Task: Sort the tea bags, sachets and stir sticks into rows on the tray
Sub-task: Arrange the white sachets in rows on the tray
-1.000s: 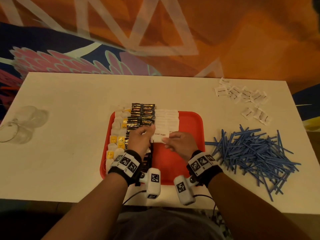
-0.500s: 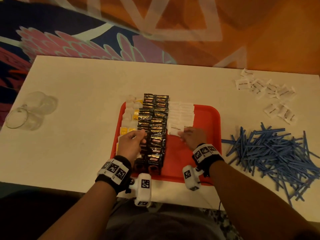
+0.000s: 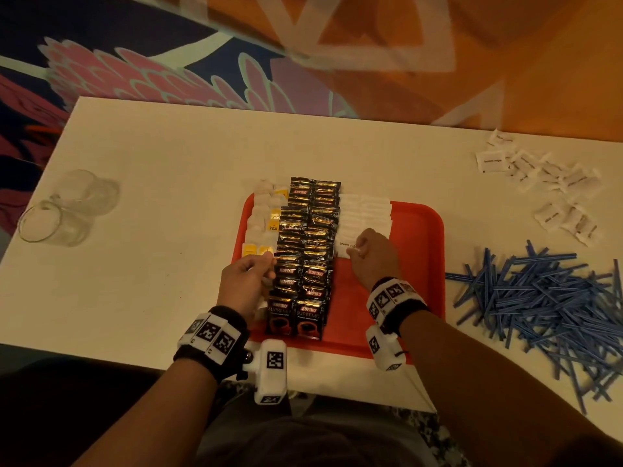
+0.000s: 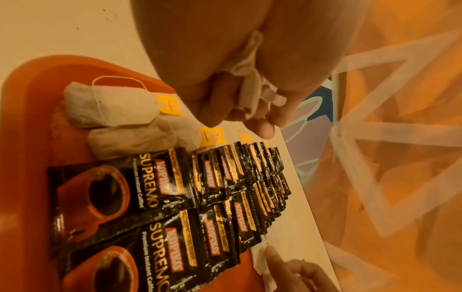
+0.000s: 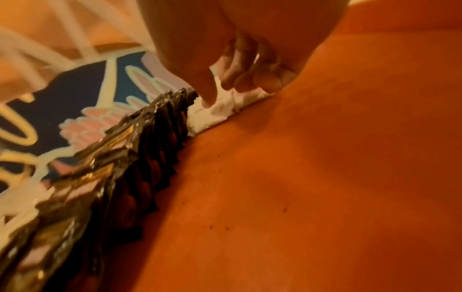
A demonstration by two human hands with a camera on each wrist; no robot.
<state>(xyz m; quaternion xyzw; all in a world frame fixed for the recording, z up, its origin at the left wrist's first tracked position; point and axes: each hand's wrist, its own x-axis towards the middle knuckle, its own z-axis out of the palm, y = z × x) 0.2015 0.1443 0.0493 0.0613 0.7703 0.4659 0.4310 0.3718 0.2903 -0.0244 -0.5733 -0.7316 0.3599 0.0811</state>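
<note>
On the red plastic tray (image 3: 418,230), seen from the head, the right hand (image 3: 372,256) presses the nearest white paper sugar sachet (image 3: 347,246) beside the black coffee sachet rows (image 3: 308,254). At the left wrist, the left hand (image 4: 240,83) curls round a crumpled white tea bag (image 4: 250,79) above the yellow-tagged tea bag row (image 4: 112,106). At the right wrist, thumb and bent fingers (image 5: 265,81) pinch the sachet's edge.
</note>
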